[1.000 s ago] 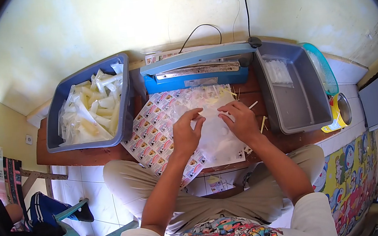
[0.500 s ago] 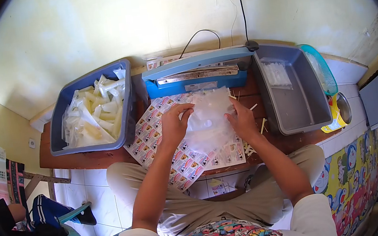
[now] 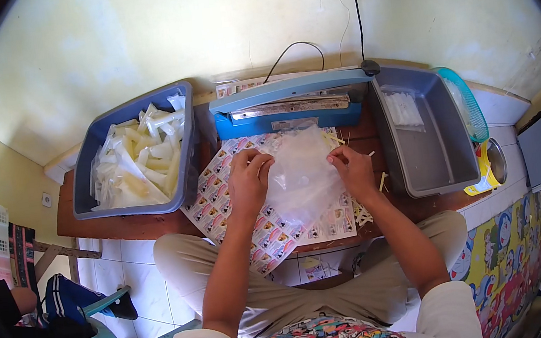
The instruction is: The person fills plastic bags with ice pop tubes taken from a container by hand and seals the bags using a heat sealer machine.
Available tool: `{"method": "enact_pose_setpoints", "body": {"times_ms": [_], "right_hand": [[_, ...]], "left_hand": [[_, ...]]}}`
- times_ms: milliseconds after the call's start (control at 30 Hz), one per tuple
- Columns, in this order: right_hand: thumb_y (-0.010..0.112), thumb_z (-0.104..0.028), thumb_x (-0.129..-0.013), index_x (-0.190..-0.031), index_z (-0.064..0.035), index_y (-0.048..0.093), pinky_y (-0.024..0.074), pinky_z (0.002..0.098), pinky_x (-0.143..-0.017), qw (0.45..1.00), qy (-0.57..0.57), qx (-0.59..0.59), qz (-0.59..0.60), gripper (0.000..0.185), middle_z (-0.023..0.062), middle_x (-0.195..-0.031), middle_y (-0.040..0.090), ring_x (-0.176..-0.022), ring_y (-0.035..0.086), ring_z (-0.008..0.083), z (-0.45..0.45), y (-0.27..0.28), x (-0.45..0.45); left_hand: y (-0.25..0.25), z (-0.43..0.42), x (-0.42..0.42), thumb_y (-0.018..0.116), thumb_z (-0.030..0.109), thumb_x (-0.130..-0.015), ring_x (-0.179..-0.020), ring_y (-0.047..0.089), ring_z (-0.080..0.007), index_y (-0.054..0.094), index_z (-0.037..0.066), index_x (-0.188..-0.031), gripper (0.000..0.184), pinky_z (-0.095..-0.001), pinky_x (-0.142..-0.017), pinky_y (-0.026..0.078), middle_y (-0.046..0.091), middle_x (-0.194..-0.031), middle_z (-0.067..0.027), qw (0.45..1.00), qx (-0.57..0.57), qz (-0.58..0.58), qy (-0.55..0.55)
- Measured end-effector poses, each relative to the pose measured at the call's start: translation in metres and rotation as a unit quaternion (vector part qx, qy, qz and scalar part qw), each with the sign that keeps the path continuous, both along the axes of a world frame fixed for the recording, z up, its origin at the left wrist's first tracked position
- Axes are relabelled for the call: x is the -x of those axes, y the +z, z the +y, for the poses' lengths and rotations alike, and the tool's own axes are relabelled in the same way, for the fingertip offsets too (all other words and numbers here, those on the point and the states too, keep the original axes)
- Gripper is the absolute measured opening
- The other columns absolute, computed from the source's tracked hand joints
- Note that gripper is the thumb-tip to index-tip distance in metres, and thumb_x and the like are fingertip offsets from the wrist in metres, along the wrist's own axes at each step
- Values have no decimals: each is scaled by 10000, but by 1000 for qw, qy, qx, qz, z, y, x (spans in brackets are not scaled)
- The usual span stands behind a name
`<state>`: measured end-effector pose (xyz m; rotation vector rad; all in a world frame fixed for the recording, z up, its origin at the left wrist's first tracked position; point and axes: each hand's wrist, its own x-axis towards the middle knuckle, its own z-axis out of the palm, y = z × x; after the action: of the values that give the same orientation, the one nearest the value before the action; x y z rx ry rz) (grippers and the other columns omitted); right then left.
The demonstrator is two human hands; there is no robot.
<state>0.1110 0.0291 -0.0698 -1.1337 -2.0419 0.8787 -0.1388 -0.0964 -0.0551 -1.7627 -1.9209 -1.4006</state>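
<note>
A clear plastic bag (image 3: 304,185) with pale contents that I cannot make out is spread between my hands, over the printed label sheets (image 3: 220,195). My left hand (image 3: 250,179) pinches its left edge between thumb and finger. At the opposite side, my right hand (image 3: 355,171) is closed in a pinch on the right edge. Just beyond the bag stands a blue impulse sealer (image 3: 226,128), its long arm (image 3: 295,89) raised a little above the sealing bar.
To the left, a grey tub (image 3: 187,158) holds many filled plastic packets (image 3: 143,160). Another grey tub (image 3: 433,157) on the right contains a packet of white sticks (image 3: 404,111). Beside it are a teal basket (image 3: 470,103) and a yellow tin (image 3: 488,174). Pale strips (image 3: 362,214) litter the table.
My right hand has drawn in its fingers and now pinches the bag's edge. The bag's near part has shifted slightly. The whole view has moved a little.
</note>
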Motion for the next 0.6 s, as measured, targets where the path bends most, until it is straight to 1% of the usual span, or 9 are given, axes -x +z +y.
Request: {"method": "enact_pose_setpoints", "body": {"times_ms": [67,133,200,267,333,367,433,467,600], "right_hand": [[776,-168,-997,-1116,-47,780,587,428,-764,997,13,-81,7,170,174,-934,801,-859,791,336,2,2,-1],[770,-160,-998,-1132,-48,780,586,423,-761,996,12,-93,9,175,175,-945,794,-851,783,335,1,4,0],[764,-152,-999,-1148,-49,780,586,418,-759,994,9,-105,10,181,176,-956,787,-843,775,333,-2,9,0],[772,-152,-990,-1228,-52,762,588,426,-822,1000,-3,-18,-3,259,192,-1051,772,-901,759,352,-5,16,2],[781,-157,-981,-1268,-57,744,581,436,-874,996,4,-86,10,307,192,-1124,757,-971,745,360,-4,10,2],[790,-163,-972,-1309,-61,726,574,446,-926,988,11,-155,25,358,191,-1198,742,-1041,731,368,-4,7,4],[802,-171,-959,-1337,-66,709,554,464,-980,982,2,-186,12,404,182,-1248,722,-1118,707,370,-11,13,7],[813,-179,-946,-1366,-71,692,534,481,-1035,976,-7,-217,-3,450,173,-1298,702,-1195,684,373,-15,16,8],[837,-221,-923,-1386,-84,681,517,492,-1061,982,65,-178,-7,507,160,-1310,694,-1233,668,373,-27,20,10]], "left_hand": [[1,-3,-1,718,147,-1038,-781,748,-351,751,61,-1053,94,-467,-751,565,765,-820,-117,1000,0,10,-10],[1,-6,-5,700,144,-1039,-754,742,-357,718,97,-1078,64,-491,-759,565,757,-795,-100,991,106,-75,-16],[5,-9,-9,694,151,-1049,-748,739,-366,702,94,-1079,65,-495,-722,558,757,-801,-113,985,148,-87,6],[8,-9,-12,688,159,-1060,-743,736,-375,686,90,-1079,72,-499,-686,551,757,-806,-126,977,189,-97,28],[8,-9,-12,677,182,-1076,-719,732,-393,679,93,-1070,90,-504,-640,535,746,-774,-139,969,216,-104,59],[7,-8,-12,677,182,-1076,-719,732,-393,679,93,-1070,90,-504,-640,535,746,-774,-139,969,216,-102,59],[-1,-7,-12,663,191,-1086,-674,727,-395,674,100,-1101,92,-508,-627,528,725,-713,-140,992,89,-83,33],[-4,-6,-11,663,191,-1086,-674,727,-395,674,100,-1101,92,-508,-627,528,725,-713,-140,992,88,-81,33],[-4,-7,-13,605,231,-1132,-566,690,-314,676,67,-1157,180,-434,-582,518,740,-692,-102,992,91,-82,20]]}}
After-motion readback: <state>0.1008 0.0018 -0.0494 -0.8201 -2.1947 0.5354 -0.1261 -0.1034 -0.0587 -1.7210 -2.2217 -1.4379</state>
